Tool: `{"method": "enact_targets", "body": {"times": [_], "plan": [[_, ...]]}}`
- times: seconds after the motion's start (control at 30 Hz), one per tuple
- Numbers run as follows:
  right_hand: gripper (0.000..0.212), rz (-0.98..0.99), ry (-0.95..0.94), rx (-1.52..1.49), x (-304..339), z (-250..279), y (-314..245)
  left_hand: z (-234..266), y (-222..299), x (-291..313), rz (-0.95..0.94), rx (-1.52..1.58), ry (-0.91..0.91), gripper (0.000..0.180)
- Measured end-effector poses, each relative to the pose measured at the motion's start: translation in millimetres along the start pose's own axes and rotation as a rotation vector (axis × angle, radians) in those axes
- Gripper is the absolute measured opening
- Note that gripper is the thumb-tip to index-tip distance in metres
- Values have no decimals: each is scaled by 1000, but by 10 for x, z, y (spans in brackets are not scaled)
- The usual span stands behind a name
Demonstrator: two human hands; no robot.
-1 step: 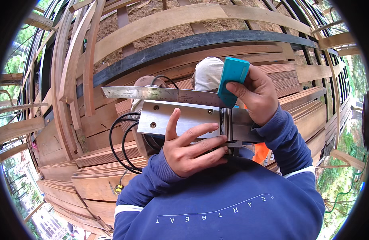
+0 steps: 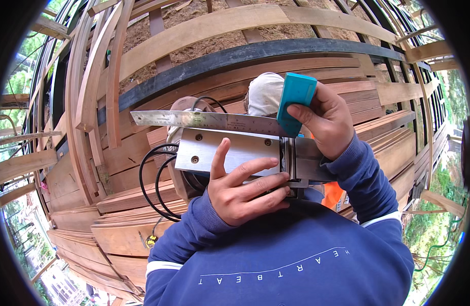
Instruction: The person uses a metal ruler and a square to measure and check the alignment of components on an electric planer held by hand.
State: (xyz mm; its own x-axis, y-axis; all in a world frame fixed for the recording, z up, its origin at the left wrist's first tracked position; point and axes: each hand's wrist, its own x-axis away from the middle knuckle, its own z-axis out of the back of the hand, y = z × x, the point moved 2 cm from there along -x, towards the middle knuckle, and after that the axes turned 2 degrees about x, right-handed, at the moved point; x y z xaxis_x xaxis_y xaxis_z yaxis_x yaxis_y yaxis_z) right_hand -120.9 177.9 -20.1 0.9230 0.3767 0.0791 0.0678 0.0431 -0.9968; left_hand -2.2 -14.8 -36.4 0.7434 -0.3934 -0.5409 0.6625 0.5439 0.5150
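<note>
An upturned electric hand planer (image 2: 191, 148), with a flat silver sole and several screw holes, lies across my lap close to my body. My left hand (image 2: 247, 191) rests on its near side, thumb and fingers spread over the metal by the cutter slot. In my right hand (image 2: 327, 122) is a try square with a teal handle (image 2: 297, 97), pinched between thumb and fingers. The square's thin steel blade (image 2: 194, 119) points left along the planer's far edge. Whether the blade touches the sole, I cannot tell. My left hand hides part of the planer.
A black cable (image 2: 143, 186) loops left of the planer. A yellow tape measure (image 2: 151, 240) sits on boards at lower left. Stacked timber boards (image 2: 128, 237) surround me, with a dark beam (image 2: 214, 61) and upright planks (image 2: 95, 76) beyond. Something orange (image 2: 333, 196) lies by my right side.
</note>
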Motion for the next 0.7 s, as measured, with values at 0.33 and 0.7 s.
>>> {"method": "enact_targets", "body": {"times": [0.33,0.7], "plan": [[31,-31,0,-11,-28,-9,24,-6,-4,-5,0,32,-10,30],[32,-6,-10,-14,-24,7,40,-9,-5,3,-1,39,-9,31]]}}
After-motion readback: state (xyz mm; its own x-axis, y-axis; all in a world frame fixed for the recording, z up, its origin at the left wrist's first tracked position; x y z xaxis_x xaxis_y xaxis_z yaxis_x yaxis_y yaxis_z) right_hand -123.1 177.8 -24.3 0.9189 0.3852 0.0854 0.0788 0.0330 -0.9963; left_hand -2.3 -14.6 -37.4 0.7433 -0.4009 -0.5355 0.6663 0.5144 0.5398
